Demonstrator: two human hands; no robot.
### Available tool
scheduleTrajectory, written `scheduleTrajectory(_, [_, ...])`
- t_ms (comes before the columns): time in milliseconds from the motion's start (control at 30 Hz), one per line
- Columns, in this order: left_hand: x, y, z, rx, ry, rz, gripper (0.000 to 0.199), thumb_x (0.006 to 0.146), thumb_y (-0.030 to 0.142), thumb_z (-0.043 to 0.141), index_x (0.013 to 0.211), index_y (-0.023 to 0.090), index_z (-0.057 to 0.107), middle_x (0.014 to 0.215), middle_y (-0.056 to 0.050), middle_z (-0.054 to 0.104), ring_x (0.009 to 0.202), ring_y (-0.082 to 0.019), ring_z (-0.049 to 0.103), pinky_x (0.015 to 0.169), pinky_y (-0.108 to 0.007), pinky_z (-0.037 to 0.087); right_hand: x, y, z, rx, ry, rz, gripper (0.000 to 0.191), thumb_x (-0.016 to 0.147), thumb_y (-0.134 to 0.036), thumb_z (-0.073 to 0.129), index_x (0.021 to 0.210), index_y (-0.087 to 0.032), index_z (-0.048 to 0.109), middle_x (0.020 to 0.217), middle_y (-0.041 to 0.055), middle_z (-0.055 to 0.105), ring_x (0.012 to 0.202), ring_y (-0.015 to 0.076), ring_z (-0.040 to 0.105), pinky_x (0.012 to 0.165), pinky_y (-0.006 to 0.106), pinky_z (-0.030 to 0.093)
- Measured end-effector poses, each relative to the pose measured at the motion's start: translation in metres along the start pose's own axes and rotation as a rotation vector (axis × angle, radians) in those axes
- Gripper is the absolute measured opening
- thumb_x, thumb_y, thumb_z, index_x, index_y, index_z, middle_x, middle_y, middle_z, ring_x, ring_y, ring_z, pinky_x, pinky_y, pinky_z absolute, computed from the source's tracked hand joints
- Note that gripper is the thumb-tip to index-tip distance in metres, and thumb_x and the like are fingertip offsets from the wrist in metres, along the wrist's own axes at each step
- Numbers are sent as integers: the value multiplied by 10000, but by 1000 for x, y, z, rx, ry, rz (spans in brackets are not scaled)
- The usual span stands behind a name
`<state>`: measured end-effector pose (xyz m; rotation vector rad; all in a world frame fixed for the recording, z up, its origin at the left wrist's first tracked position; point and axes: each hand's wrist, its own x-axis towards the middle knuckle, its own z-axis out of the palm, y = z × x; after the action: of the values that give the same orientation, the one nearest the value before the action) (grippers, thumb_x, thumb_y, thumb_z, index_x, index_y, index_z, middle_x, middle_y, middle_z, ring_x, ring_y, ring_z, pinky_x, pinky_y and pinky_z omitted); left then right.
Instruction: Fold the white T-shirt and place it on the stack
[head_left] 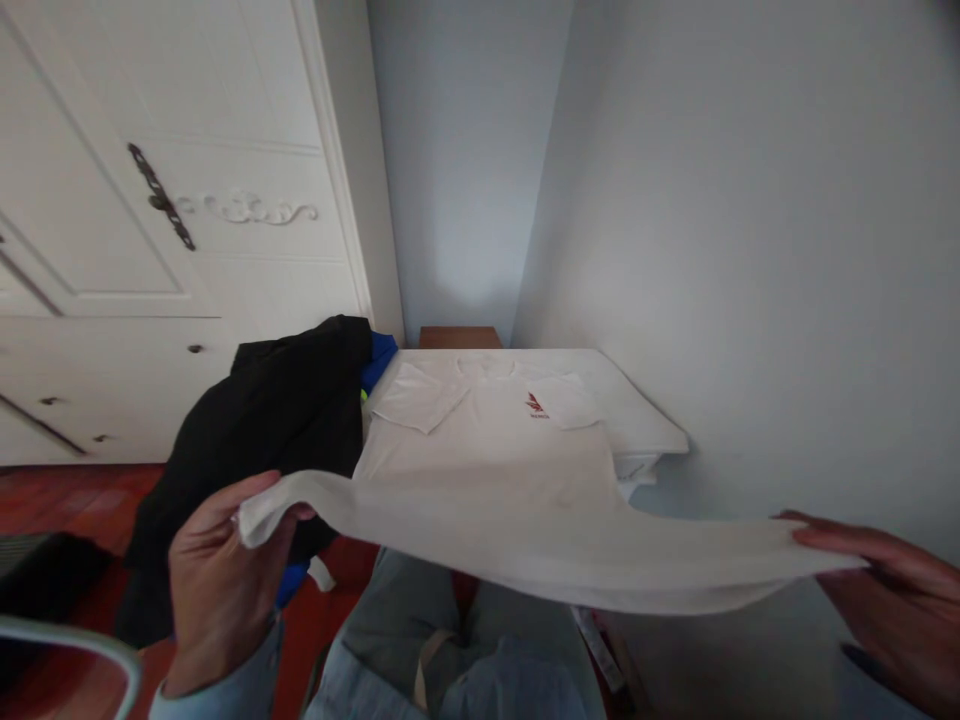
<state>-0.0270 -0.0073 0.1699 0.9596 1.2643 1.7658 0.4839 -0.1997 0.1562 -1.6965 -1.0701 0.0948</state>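
Head view: our left hand [225, 590] and right hand [892, 590] pinch opposite ends of the white T-shirt's [487, 460] lower edge, stretched out before the white table [649, 425], its collar and sleeves lying on top. We judge this as handling the lower edge, and shifting it calls for both hands moving evenly. Cloth hides the table's near edge, our right hand is partly cut off, and the lettering below the red logo [535, 402] is illegible.

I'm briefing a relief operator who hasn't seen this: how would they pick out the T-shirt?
Right of the white wardrobe stands a white table. The T-shirt lies partly on it, its near edge held up by the left hand and right hand. Unlike the black garment beside it, it's white with a red emblem.
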Motion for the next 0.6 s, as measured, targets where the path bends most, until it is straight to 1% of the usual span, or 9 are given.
scheduleTrajectory(67, [14,11,25,-131,-3,52,227,547,197,791,754,279,747,677,40,702,580,-140,619,537,-249,534,27,-42,23,84,50,-41,215,623,-562,811,765,-409,759,917,76,725,940,330,669,751,486,547])
scheduleTrajectory(133, [33,18,48,-134,-67,168,81,635,232,787,656,213,711,598,22,659,508,-114,569,484,-226,473,54,-76,45,197,17,-138,179,668,-513,816,774,-378,765,907,43,668,887,251,634,728,386,519])
scheduleTrajectory(167, [44,19,57,-105,-84,235,132,676,258,783,618,191,685,533,26,611,461,-105,528,449,-223,428,68,-87,56,230,-7,-189,159,695,-478,817,770,-349,765,890,33,643,886,219,619,735,343,505])
scheduleTrajectory(233, [70,19,76,11,-86,331,194,720,304,783,627,171,678,437,52,503,394,-87,434,403,-222,337,97,-98,76,276,-43,-263,174,742,-460,801,780,-296,758,937,29,642,959,191,602,793,296,489])
scheduleTrajectory(300, [100,13,93,162,-73,360,192,728,345,785,729,163,727,457,60,499,406,-75,395,402,-216,287,128,-98,95,334,-122,-221,259,746,-499,797,825,-258,748,1008,39,667,972,186,604,793,283,497])
scheduleTrajectory(333, [115,9,102,232,-88,366,207,725,361,783,777,163,745,510,49,543,446,-76,423,423,-209,299,144,-96,105,375,-171,-157,321,718,-532,810,845,-245,740,985,39,675,910,179,612,745,274,505])
scheduleTrajectory(433, [165,-7,126,353,-214,380,227,696,383,772,771,170,747,679,8,643,607,-102,534,529,-198,381,192,-83,140,475,-271,41,479,593,-588,866,851,-222,697,733,-12,620,634,119,530,555,219,459])
scheduleTrajectory(500, [197,-19,143,387,-311,336,261,694,420,741,742,164,720,679,4,631,612,-110,532,540,-204,384,224,-70,168,485,-300,78,509,569,-589,867,847,-212,668,663,-38,569,586,104,486,520,204,432])
scheduleTrajectory(600, [239,-41,170,501,-448,202,353,740,511,641,745,159,667,621,24,566,552,-105,469,501,-212,346,267,-41,214,401,-345,117,506,601,-591,805,875,-199,641,722,-21,592,623,113,509,545,219,445])
